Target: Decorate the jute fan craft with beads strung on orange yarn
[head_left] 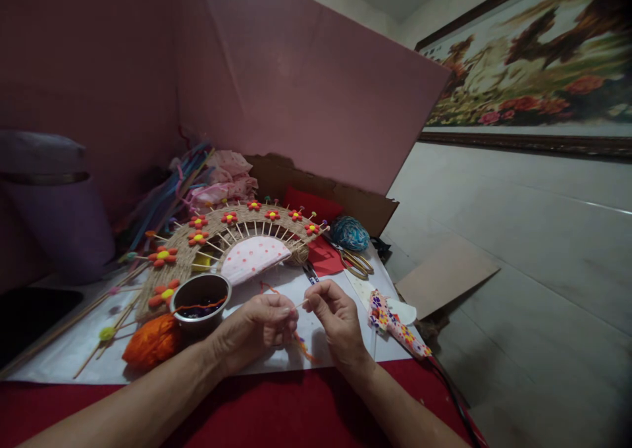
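My left hand (261, 326) and my right hand (336, 316) meet over the white sheet, fingertips pinched on a thin pale stick (300, 304) between them. Orange yarn (305, 349) trails below my left hand. Left of it stands a metal cup (201, 303) with dark contents and an orange strand across its rim. An orange yarn ball (154, 342) rests beside the cup. Behind is an arched twine-wrapped piece (180, 253) with sticks, red and orange flowers (162, 255) and a dotted white half-disc (254, 257).
Gold-handled scissors (356, 263) and a blue yarn ball (349, 232) sit at the back right. A flower-patterned glue gun (395, 326) with a cable lies right of my hands. A purple bin (62, 217) stands at the left, near thin sticks (106, 333).
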Available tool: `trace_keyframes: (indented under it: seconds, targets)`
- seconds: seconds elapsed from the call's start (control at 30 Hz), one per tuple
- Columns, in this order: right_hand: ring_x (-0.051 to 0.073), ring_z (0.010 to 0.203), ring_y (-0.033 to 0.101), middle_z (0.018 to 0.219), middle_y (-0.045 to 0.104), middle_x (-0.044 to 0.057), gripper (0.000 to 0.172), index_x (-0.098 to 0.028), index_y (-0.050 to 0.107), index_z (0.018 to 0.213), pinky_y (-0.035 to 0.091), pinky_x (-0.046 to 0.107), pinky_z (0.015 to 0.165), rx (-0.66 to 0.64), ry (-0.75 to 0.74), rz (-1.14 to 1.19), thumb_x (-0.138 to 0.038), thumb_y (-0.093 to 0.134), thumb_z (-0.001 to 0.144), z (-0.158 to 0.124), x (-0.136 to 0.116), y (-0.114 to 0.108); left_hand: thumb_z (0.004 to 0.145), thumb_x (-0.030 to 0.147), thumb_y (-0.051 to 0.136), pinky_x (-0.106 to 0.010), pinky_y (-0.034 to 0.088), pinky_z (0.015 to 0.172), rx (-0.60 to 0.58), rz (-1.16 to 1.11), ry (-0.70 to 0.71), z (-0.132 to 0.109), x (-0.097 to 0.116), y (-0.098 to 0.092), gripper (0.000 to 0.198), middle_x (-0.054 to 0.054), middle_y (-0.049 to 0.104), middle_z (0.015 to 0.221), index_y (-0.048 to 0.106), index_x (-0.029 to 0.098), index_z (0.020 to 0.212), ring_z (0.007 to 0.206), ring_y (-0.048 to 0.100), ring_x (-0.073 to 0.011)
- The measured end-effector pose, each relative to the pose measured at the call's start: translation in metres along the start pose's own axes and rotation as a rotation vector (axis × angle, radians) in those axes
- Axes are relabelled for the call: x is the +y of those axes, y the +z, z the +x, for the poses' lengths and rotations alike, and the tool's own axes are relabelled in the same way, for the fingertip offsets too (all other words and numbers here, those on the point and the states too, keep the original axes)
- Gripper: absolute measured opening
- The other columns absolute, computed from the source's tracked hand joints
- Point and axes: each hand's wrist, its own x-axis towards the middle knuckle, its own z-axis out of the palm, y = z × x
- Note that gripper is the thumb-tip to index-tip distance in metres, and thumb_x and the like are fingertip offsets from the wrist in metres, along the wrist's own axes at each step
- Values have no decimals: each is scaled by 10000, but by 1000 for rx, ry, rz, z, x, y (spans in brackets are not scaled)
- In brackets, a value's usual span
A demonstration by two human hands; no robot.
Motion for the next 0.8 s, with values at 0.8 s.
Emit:
trace_keyframes:
  seconds: [0.8]
  targets:
    - [124, 585, 537, 620, 564, -13, 189, -180, 580, 725, 451, 246, 580, 5, -80, -73, -349, 631, 791, 1, 1, -2, 597, 213, 744, -255, 388, 629, 16, -7, -1, 1, 0, 1, 162, -45, 583, 636, 671, 90, 672, 594, 515, -120]
